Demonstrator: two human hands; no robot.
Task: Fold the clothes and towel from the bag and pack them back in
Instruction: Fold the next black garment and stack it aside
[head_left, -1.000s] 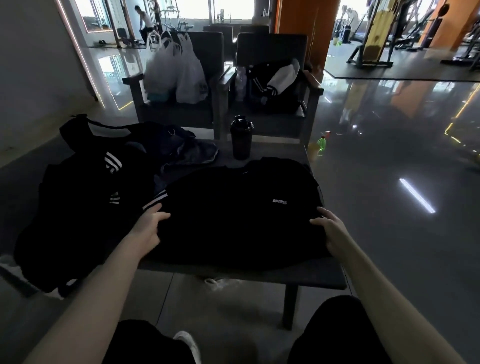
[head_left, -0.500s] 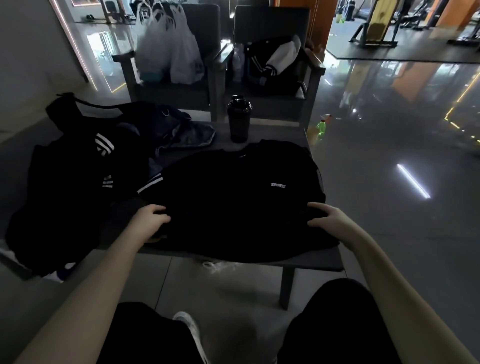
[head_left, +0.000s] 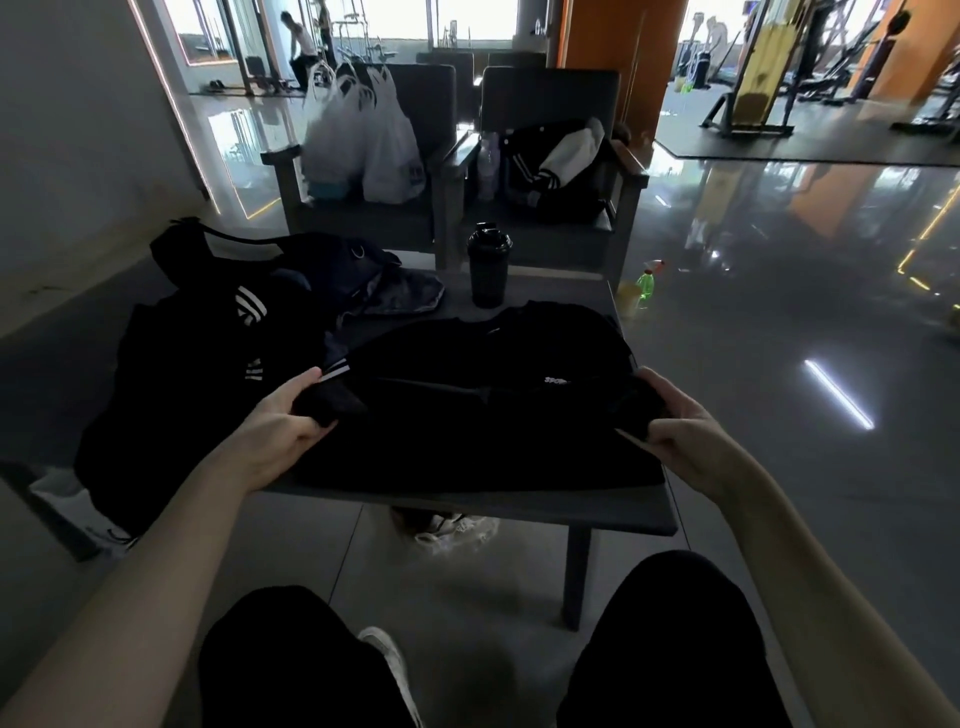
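Far left, a black bag with white stripes (head_left: 176, 395) slumps over the end of the table (head_left: 613, 512). It's so dark I can't tell whether it's open. Right behind it there's a crumpled heap of bluish clothes (head_left: 384, 293), not folded yet, presumably parked there to keep the middle free for working.

Then the left hand (head_left: 283, 423): fingers curled round the near-left corner of the black sports shirt (head_left: 467, 447), with a bunch of fabric next to the white-striped cuff held up off the table. The shirt itself lies spread across the front half of the table, chest up, with a small white print showing near the right side. Just past its collar stands a black shaker bottle (head_left: 489, 266), upright and not touching the shirt, so it shouldn't get in the way of a fold.

The right hand (head_left: 685, 434) mirrors the left – it's gripping the near-right edge of the shirt and lifting it a bit. Holding both near corners like that looks to me like the setup for flipping the bottom half up over the chest, so I'd call this the first fold of this shirt. Nothing's packed from what I can see – early days.

Off the table's far right corner, a green bottle (head_left: 645, 287) sits on the floor.
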